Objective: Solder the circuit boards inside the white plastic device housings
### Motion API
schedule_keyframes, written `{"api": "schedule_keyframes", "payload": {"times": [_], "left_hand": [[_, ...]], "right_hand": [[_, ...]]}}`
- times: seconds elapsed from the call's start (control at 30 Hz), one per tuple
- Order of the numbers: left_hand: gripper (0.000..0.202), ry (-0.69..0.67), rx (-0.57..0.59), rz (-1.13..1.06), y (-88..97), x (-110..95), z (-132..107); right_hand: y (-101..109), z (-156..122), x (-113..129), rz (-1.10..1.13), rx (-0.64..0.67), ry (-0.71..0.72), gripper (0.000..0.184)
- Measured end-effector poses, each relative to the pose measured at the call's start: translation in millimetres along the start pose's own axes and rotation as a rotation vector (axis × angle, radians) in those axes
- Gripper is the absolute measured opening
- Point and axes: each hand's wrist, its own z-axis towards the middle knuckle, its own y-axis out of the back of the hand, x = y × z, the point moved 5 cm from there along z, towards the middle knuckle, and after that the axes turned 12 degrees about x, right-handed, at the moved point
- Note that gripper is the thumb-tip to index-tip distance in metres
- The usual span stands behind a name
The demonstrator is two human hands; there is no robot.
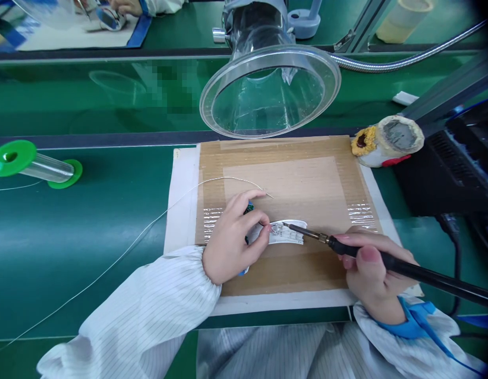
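Note:
My right hand (376, 268) grips a soldering iron (409, 271) like a pen. The iron's tip rests at or just above a curved white part (289, 232) with fine detail on its inner face. My left hand (236, 234) lies over the left end of this part, thumb and a finger pinched beside the iron's tip on what looks like a thin wire, mostly hidden. Its index finger reaches out along the solder wire (228, 178), whose free end points right above the white part. Small green and blue bits show from beneath the left hand.
A cardboard-topped board (283, 179) lies under the work. The solder spool (50, 167) is at left. A clear fume extractor hood (270, 129) hangs behind. At right are a cup with yellow sponge (399, 139) and a black box (425, 179). Another person's hand (128, 6) shows across the bench.

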Motion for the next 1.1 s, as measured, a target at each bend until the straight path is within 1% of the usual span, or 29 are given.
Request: {"api": "schedule_keyframes", "payload": {"times": [0.07, 0.13, 0.23, 0.27, 0.33, 0.4, 0.47, 0.63, 0.73, 0.83, 0.9, 1.03, 1.1], "left_hand": [[0.017, -0.005, -0.002, 0.0, 0.0, -0.6, 0.2], [0.016, -0.007, -0.004, 0.001, -0.2, -0.8, 0.7], [0.016, -0.008, -0.004, 0.005, -0.8, -0.4, 1.1], [0.016, -0.007, -0.005, 0.008, -0.9, -0.1, 0.9], [0.015, -0.011, -0.011, 0.014, -1.1, 0.5, 0.0], [0.014, -0.015, -0.016, 0.019, -1.3, 1.0, -1.2], [0.014, -0.02, -0.019, 0.024, -1.4, 1.1, -2.1], [0.015, -0.067, -0.046, 0.042, 0.9, -3.3, -2.0], [0.014, -0.13, -0.105, 0.068, 4.4, -8.4, -2.8], [0.012, -0.214, -0.179, 0.124, 8.1, -14.5, -4.8], [0.014, -0.263, -0.219, 0.163, 10.1, -18.1, -5.9], [0.015, -0.303, -0.26, 0.205, 12.9, -21.6, -7.0], [0.015, -0.313, -0.261, 0.215, 13.3, -22.3, -7.2]], "right_hand": [[0.3, 1.2, 2.4, 0.046, -0.026, 0.044, 0.022], [-2.1, 3.6, 3.0, 0.037, 0.003, 0.031, 0.022], [-8.5, 10.3, 3.8, -0.097, 0.06, -0.011, 0.021], [-12.5, 13.3, 4.2, -0.151, 0.099, -0.01, 0.022], [-23.1, 18.7, 4.4, -0.229, 0.216, 0.021, 0.028], [-33.4, 21.1, 2.8, -0.26, 0.336, 0.056, 0.04], [-38.3, 20.5, 0.7, -0.288, 0.378, 0.08, 0.049], [-36.0, 16.1, 4.2, -0.356, 0.307, 0.141, 0.05], [-32.3, 16.5, 12.0, -0.361, 0.249, 0.215, 0.055], [-28.2, 16.9, 20.3, -0.38, 0.188, 0.308, 0.053], [-25.9, 16.0, 23.6, -0.409, 0.165, 0.343, 0.051], [-25.5, 12.6, 24.8, -0.477, 0.191, 0.343, 0.049], [-25.0, 10.8, 24.5, -0.486, 0.173, 0.34, 0.05]]}}
